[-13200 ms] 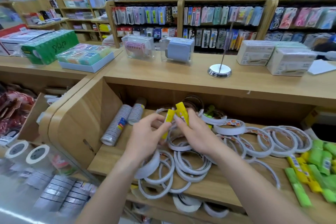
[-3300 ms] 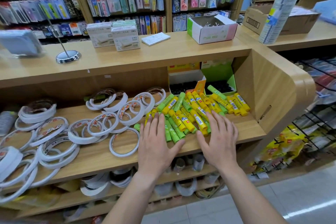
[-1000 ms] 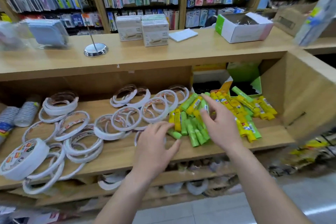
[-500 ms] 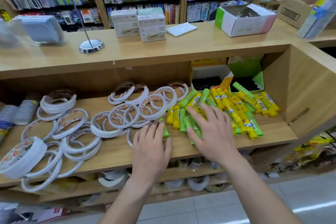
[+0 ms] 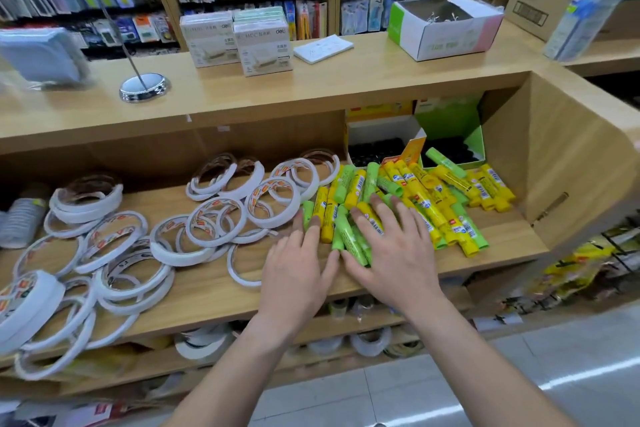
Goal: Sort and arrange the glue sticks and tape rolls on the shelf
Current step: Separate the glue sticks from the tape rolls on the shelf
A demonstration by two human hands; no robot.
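A heap of yellow and green glue sticks (image 5: pixel 433 198) lies on the right part of the wooden shelf (image 5: pixel 214 291). Several white tape rolls (image 5: pixel 221 222) are spread over the shelf's left and middle. My left hand (image 5: pixel 298 270) lies flat on the shelf board, fingers straight, its fingertips against the left edge of the heap. My right hand (image 5: pixel 394 246) rests flat on top of the green and yellow sticks with its fingers spread. Neither hand holds anything.
Two open display boxes, yellow (image 5: pixel 381 135) and green (image 5: pixel 457 135), stand behind the heap. The shelf's side wall (image 5: pixel 554 156) closes it on the right. White boxes (image 5: pixel 259 42), a metal stand (image 5: pixel 143 88) and an open carton (image 5: pixel 446 28) sit on the counter above. More tape lies below.
Both hands have slid a little to the right along the shelf. My left hand now touches the heap's edge, and my right hand stays flat on the sticks.
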